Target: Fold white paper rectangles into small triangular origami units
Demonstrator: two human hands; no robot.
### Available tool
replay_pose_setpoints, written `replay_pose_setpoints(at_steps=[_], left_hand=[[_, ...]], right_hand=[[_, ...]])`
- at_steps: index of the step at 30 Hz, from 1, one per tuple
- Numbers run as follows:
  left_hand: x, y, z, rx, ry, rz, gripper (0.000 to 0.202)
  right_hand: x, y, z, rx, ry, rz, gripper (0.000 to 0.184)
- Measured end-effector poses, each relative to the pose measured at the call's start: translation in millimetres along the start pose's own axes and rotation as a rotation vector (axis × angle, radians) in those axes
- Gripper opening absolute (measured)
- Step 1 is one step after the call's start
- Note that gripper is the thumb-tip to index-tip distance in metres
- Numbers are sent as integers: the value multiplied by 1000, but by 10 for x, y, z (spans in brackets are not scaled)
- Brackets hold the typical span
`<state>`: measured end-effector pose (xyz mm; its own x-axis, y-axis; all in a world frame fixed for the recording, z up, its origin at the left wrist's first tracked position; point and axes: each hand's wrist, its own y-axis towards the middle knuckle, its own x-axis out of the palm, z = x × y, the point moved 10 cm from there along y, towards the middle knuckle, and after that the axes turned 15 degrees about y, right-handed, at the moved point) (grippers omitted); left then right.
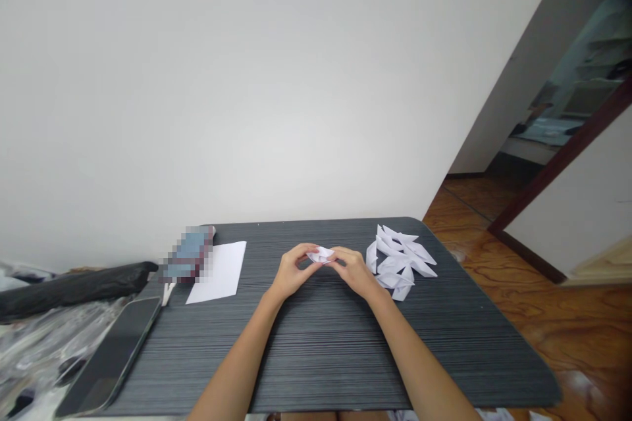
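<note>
A small folded white paper boat [321,254] is held above the middle of the dark table. My left hand [295,270] pinches its left end between thumb and fingers. At the opposite end, my right hand [352,267] grips it the same way. Fingertips cover both ends of the paper, so its full shape is partly hidden. Just right of my right hand lies a loose pile of folded white paper pieces [402,253], several of them pointed like boats.
White paper sheets [220,273] lie at the table's left, beside a blurred-out blue and red item [190,253]. A phone [113,355] rests along the left edge. A black roll [79,289] and clear plastic lie beyond. The dark table [336,355] meets a white wall.
</note>
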<state>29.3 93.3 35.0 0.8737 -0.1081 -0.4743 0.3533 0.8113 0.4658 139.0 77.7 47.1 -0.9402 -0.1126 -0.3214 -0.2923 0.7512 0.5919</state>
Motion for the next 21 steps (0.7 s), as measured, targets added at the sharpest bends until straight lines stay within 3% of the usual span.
replay_pose_setpoints(at_steps=[6,13,16,21], left_hand=[[-12,2,-49,-49,-87,-4,16],[-29,-1,90,66,178,-49,17],[-38,-14,110,101,272,-13,17],[-74,-38,22,44,235,59,19]], right_hand=[[-87,16,2,15,52,64,8],[-51,19,4,19,77,15,5],[-39,20,3,22,77,-2,6],[-69,22,-7,23,65,28,5]])
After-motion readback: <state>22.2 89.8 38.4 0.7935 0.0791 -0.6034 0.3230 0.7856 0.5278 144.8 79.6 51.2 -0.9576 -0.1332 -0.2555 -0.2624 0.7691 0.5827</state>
